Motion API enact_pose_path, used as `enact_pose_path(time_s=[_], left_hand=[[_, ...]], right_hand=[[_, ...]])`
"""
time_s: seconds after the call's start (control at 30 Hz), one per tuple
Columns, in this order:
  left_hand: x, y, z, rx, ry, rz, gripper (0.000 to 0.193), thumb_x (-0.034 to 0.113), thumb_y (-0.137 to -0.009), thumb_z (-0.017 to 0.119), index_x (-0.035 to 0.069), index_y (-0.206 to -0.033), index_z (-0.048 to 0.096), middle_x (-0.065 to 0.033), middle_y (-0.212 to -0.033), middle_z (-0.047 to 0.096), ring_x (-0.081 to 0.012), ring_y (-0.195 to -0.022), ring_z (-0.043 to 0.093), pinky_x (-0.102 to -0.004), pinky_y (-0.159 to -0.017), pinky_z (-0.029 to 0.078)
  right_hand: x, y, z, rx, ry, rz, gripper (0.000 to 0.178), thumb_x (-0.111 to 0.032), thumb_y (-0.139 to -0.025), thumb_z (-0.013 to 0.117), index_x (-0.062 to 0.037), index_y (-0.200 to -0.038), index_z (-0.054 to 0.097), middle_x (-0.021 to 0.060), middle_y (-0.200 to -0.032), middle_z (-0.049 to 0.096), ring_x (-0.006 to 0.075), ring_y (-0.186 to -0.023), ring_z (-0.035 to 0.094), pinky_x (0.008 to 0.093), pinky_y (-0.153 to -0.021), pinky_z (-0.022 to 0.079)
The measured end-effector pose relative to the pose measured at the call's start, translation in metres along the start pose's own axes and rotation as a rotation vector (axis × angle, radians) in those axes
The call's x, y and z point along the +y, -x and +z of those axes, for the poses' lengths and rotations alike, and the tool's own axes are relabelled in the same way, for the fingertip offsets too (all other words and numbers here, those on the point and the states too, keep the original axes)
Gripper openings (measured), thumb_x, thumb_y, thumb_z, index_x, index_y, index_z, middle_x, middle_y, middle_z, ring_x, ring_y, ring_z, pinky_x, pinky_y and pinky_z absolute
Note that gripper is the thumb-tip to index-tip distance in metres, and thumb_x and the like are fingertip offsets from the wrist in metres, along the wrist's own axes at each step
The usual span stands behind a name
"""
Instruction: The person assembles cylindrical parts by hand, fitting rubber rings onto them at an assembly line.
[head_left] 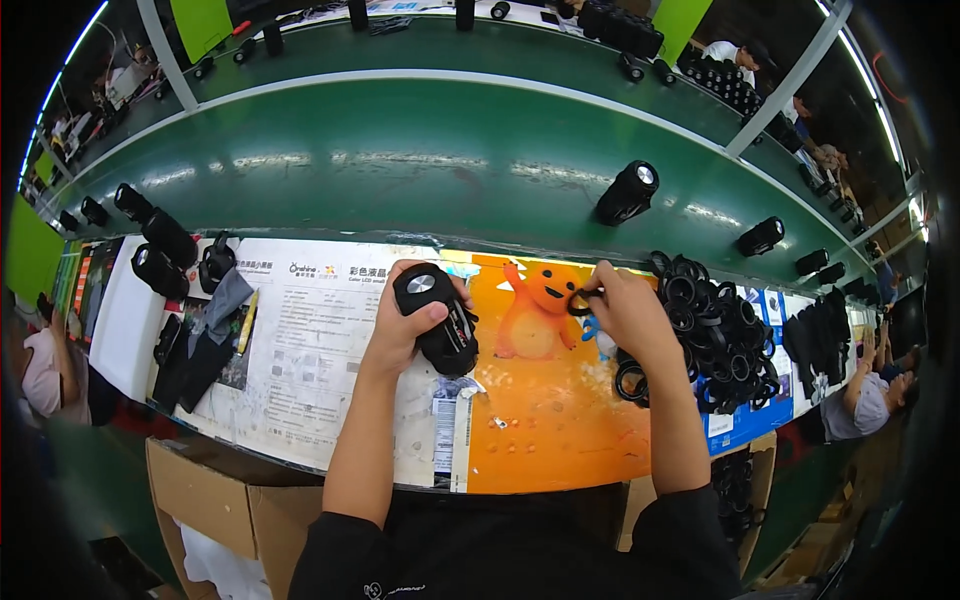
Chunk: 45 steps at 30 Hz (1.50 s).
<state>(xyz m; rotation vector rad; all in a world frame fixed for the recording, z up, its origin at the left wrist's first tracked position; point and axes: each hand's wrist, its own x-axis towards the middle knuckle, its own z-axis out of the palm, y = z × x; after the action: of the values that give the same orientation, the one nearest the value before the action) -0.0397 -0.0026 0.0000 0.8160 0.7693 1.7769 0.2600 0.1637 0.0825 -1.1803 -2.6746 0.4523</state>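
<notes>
In the head view, the left hand (402, 328) grips a black cylindrical speaker (449, 338) and the right hand (632, 312) pinches a black ring (579, 303) apart from it, not yet joined, with a heap of loose rings (712, 335) unused just right of the right hand.

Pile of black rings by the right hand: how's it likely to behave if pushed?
The pile of black rings would probably shift and spill, since its pieces lie heaped at odd angles. Some may snag, because their open loops overlap. Each is probably light: the right hand holds a single black ring in just a pinch.
</notes>
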Motion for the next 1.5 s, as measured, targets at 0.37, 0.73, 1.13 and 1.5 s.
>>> enact_pose_path(time_s=[0.37, 0.73, 1.13, 1.5], left_hand=[[0.011, 0.004, 0.008, 0.005, 0.029, -0.128, 0.065, 0.023, -0.096, 0.087, 0.002, -0.150, 0.057, -0.0163, -0.123, 0.075, -0.0294, -0.108, 0.078, -0.0452, -0.096, 0.067], [0.004, 0.008, 0.017, -0.012, -0.238, -0.142, 0.066, 0.023, -0.092, 0.095, 0.002, -0.147, 0.063, -0.0081, -0.127, 0.076, -0.0163, -0.115, 0.073, -0.0332, -0.102, 0.061], [0.009, 0.009, 0.023, -0.032, -0.331, -0.204, 0.087, 0.042, -0.084, 0.101, 0.001, -0.149, 0.062, -0.0082, -0.127, 0.074, -0.0161, -0.113, 0.071, -0.0331, -0.101, 0.059], [0.000, 0.010, 0.016, -0.061, -0.376, -0.130, 0.085, 0.040, -0.087, 0.096, 0.000, -0.153, 0.059, -0.0103, -0.130, 0.074, -0.0179, -0.117, 0.070, -0.0343, -0.104, 0.058]], right_hand=[[-0.027, 0.018, 0.081, 0.179, -0.234, -0.276, 0.030, -0.007, -0.096, 0.083, -0.0018, -0.124, 0.074, 0.0183, -0.129, 0.070, 0.0414, -0.117, 0.071, 0.0469, -0.100, 0.058], [-0.083, -0.060, 0.001, -0.264, -1.029, -0.232, 0.020, -0.012, -0.112, 0.073, 0.0055, -0.120, 0.075, 0.0212, -0.156, 0.068, 0.0224, -0.136, 0.067, 0.0390, -0.116, 0.054], [-0.110, -0.080, -0.036, -0.430, -0.540, -0.553, 0.011, -0.009, -0.103, 0.078, -0.0019, -0.112, 0.077, 0.0166, -0.148, 0.074, 0.0347, -0.136, 0.069, 0.0459, -0.115, 0.055], [-0.116, -0.072, -0.034, -0.398, -0.468, -0.707, 0.034, -0.003, -0.097, 0.078, -0.0086, -0.130, 0.082, 0.0125, -0.153, 0.072, 0.0377, -0.137, 0.064, 0.0471, -0.116, 0.054]])
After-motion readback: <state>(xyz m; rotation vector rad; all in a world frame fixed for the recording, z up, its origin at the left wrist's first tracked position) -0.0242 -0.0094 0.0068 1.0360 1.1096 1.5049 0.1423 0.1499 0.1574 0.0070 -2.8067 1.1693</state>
